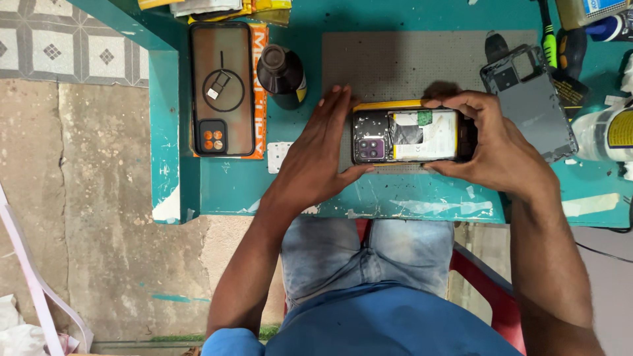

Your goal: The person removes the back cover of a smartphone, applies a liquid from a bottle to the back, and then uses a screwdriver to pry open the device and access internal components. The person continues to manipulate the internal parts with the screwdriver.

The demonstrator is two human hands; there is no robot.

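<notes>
An opened phone (409, 136) with its back cover off lies on a grey mat (395, 59), showing a white battery and a purple camera block. My left hand (323, 148) holds the phone's left end, fingers spread beside the camera block. The phone's right end sits in my right hand (491, 145), with the fingers curled over its top edge and the thumb under its bottom edge. A yellow strip shows along the phone's far edge.
The teal workbench (237, 184) also carries a dark phone case (222, 89) on an orange box, a dark bottle (281, 76), a grey back cover (531, 99), a white container (603, 135) and tools at the right. A red chair (484, 283) is under me.
</notes>
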